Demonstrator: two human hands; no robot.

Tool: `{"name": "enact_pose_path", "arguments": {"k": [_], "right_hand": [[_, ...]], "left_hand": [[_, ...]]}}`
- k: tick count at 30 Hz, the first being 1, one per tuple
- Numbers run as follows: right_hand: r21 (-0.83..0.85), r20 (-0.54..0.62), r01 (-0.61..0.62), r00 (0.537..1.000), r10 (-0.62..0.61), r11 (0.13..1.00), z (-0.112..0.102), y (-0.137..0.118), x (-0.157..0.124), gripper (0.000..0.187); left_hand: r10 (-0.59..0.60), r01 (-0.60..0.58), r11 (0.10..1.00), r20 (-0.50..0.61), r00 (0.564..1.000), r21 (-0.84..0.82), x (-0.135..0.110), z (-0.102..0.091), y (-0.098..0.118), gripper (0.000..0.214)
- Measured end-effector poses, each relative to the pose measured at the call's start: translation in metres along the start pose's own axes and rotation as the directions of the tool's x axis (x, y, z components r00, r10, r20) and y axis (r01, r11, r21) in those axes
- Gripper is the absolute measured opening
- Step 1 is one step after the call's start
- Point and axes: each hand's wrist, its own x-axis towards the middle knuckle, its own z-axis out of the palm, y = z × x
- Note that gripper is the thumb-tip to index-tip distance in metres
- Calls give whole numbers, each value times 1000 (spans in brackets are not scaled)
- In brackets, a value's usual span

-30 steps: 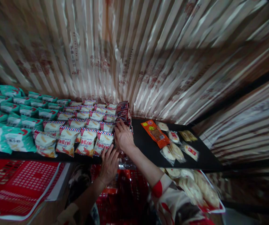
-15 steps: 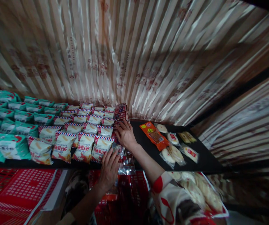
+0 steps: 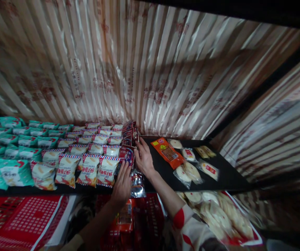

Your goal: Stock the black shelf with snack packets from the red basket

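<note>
Both hands [image 3: 122, 183] [image 3: 144, 159], unclenched, touch glossy dark-red packets [image 3: 127, 153], one bearing purple-blue print.

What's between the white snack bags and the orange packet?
Head view: dark red packets, the left hand, the right hand, then some black shelf.

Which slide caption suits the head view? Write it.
Left hand and right hand at dark red packets beside white bags on a black shelf.

Left hand [image 3: 122, 184] on the dark red packets [image 3: 127, 153], right hand [image 3: 144, 160] at their right edge, white snack bags [image 3: 87, 169] alongside, orange packet [image 3: 167, 152] across the black shelf [image 3: 230, 174]!
</note>
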Motion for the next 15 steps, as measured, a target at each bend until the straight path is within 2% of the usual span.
{"name": "enact_pose_path", "arguments": {"k": [7,15], "right_hand": [[146,19,-207,978,207,967,-14,32,-6,40],[259,124,-337,941,315,905,-10,52,5,38]], "left_hand": [[-171,170,985,-45,984,-17,36,10,8,48],[-356,352,934,-108,928,-51,88,35,-19,45]]}}
